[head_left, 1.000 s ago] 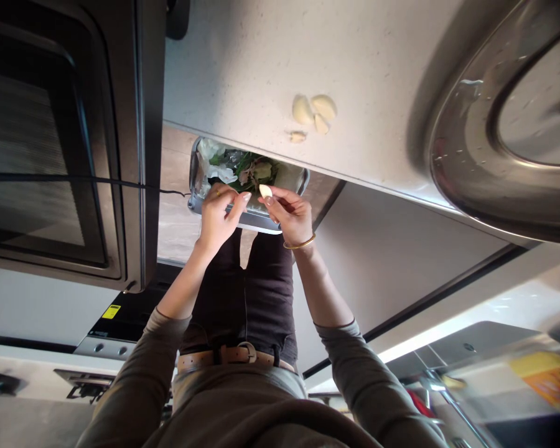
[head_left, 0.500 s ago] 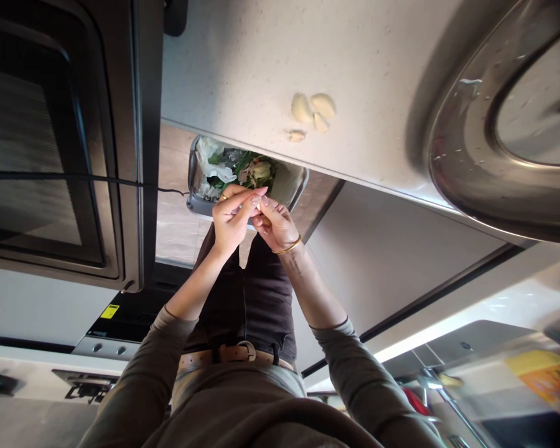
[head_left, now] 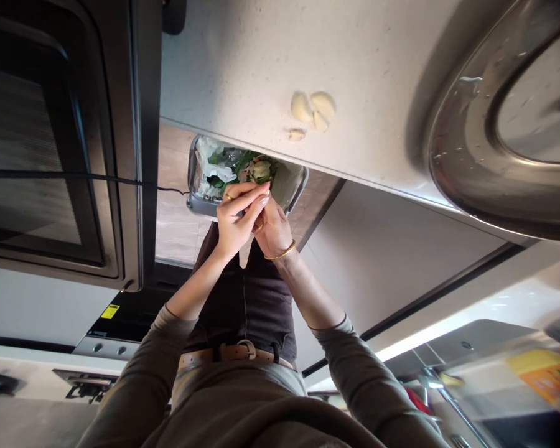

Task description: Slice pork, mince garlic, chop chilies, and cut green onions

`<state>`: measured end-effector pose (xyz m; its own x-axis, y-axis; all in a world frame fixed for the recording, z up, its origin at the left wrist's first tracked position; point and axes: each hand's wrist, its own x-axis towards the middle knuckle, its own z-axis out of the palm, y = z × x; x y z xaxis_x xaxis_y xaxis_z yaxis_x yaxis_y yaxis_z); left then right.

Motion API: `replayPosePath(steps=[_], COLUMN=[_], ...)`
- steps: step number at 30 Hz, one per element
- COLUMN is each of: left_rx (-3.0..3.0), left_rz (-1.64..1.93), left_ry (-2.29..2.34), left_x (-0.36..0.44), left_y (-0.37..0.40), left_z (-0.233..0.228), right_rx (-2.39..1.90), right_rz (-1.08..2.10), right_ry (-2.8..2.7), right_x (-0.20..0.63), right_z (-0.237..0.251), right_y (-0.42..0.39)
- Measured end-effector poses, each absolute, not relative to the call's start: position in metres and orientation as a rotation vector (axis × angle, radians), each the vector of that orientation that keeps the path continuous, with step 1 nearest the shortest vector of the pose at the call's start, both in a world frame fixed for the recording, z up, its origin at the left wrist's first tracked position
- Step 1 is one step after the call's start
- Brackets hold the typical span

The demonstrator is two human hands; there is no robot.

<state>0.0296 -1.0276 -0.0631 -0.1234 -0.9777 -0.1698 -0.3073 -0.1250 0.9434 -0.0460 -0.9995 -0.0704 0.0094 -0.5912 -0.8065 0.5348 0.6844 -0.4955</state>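
Both hands are pressed together right over the open waste bin. The left hand sits in front, fingers curled, index and thumb pinched toward the meeting point, a thin gold ring on one finger and pale polished nails catching the light. The right hand is tucked just behind it, fingers folded in, a slim gold bangle round the wrist. Between the fingertips there is only a sliver of something pale, perhaps a garlic clove, mostly hidden by the left fingers, so I cannot tell what exactly is pinched there; both hands are closed around that spot, neither spread.

The waste bin is rounded-rectangular with a grey metal rim, lined, and filled with crumpled white tissue, green leaves and papery scraps. It stands on the floor, partly under the bench's edge, directly beneath the hands.

Up on the bench, a pale speckled stone-look surface, matte and smooth, lie the peeled garlic cloves: creamy, plump and curved, bunched touching one another, with a smaller piece just beside them near the bench edge. They are well apart from the hands. To the side, a large round steel vessel, brushed and shiny, flecked with droplets. On the other side, a dark glossy appliance door with a thin black cable running across it.

Grey-brown knit sleeves, a tan belt with a round buckle.
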Motion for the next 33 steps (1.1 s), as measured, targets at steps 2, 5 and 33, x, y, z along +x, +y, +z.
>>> replayPosePath(steps=[2, 5, 33], left_rx=[1.505, 1.554, 1.459], left_rz=[-1.28, -1.296, -1.539], left_ry=[-1.415, -1.321, -1.039], left_x=[0.026, 0.025, 0.034], left_y=[-1.027, -1.03, -1.036], left_z=[-0.062, -0.061, -0.054], right_rx=[-0.061, -0.064, -0.906], right_rz=[-0.913, -0.938, -0.946], right_ry=[1.385, 1.465, 1.476], right_x=[-0.042, -0.042, -0.065], right_z=[-0.068, -0.061, -0.048], right_y=[-0.999, -1.002, -0.998])
